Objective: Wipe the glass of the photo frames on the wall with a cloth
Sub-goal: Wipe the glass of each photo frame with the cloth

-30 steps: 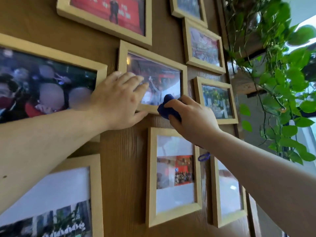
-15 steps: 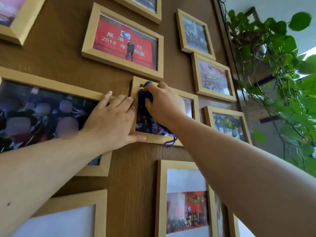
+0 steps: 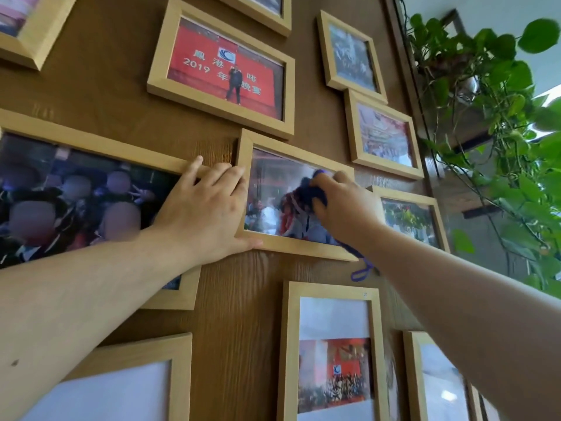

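A leafy green trailing plant (image 3: pixel 501 117) hangs at the right, beside the brown wood-grain wall (image 3: pixel 243 299).

Photo frames — light wood, rectangular, glass-fronted, hung close together on a brown wood-grain wall.

Centre frame (image 3: pixel 296 247): landscape format, hung slightly askew with its right end lower; glass shows pale glare over a crowd photograph.

Cloth (image 3: pixel 306 194): dark blue, bunched, pressed against the right half of the centre frame's glass; a blue loop (image 3: pixel 361 273) hangs from it below the frame's lower right corner.

Red-banner frame (image 3: pixel 221 66): directly above the centre frame.

Large dark-photo frame (image 3: pixel 100 148): to the left.

Portrait frame (image 3: pixel 332 354): below — white mat around a red photograph.

Three smaller frames (image 3: pixel 384 135): stacked at right.
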Demonstrator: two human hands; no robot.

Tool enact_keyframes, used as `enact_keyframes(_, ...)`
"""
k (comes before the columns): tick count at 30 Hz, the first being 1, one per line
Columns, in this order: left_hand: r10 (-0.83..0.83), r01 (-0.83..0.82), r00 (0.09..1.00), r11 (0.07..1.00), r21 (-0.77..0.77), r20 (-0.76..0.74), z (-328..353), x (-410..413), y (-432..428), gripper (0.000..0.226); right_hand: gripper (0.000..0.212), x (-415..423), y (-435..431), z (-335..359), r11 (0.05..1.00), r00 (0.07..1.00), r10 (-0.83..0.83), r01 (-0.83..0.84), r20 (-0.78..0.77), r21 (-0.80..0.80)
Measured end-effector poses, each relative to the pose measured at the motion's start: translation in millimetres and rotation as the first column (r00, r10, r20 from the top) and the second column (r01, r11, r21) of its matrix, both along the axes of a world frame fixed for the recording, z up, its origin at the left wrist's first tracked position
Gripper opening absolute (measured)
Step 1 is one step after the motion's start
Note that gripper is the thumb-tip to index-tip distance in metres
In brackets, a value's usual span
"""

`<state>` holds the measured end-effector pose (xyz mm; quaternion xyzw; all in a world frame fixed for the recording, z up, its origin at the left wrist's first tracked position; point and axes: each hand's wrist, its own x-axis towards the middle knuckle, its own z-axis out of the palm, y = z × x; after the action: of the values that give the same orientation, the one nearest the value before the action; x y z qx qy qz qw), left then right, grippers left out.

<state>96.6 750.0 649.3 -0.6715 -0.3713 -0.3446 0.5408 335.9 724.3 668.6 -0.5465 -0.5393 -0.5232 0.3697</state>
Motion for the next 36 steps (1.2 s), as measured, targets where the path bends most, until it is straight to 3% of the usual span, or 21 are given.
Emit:
enact_keyframes(3,-0.008,0.008,1.0,1.0,0.01,0.007,-1.7,-0.6,0.1,0.107,0.032,-35.6,7.7,1.2,0.989,0.969,0.146,-0.146,0.201,-0.014)
enact_keyframes(7,-0.001,0.001,1.0,1.0,0.019,0.006,-2.5,-0.9,0.6,0.106,0.032,-42.7,8.4,-1.6,0.993,0.938,0.112,-0.119,0.327,0.003)
enact_keyframes(9,-0.011,0.011,1.0,1.0,0.015,0.007,-1.9,-0.7,1.4,0.107,0.03,-21.7,4.2,-6.9,0.999,0.947,0.014,-0.023,0.32,0.026)
enact_keyframes(15,-0.024,0.024,1.0,1.0,0.017,-0.001,-0.6,-1.4,3.8,0.11,0.025,45.8,-8.8,-29.2,0.971,0.968,-0.235,0.238,0.09,-0.027)
enact_keyframes(18,-0.029,0.029,1.0,0.999,0.02,0.001,-1.2,-1.3,4.2,0.109,0.027,32.8,-7.0,-30.5,0.983,0.979,-0.175,0.179,0.107,-0.031)
enact_keyframes(26,-0.037,0.037,0.999,0.999,0.034,0.0,-3.0,-1.5,4.4,0.102,0.034,-50.8,-2.1,-20.4,0.992,0.909,0.105,-0.066,0.402,-0.109)
enact_keyframes(32,-0.037,0.036,0.999,0.999,0.025,0.013,-3.6,-1.0,2.2,0.103,0.032,-41.4,-10.4,-23.6,0.986,0.87,0.109,-0.032,0.48,-0.164)
enact_keyframes(36,-0.038,0.038,0.999,0.999,0.015,0.015,-3.2,-0.2,1.2,0.105,0.03,-4.0,-18.3,-33.1,0.981,0.911,0.012,0.069,0.411,-0.182)
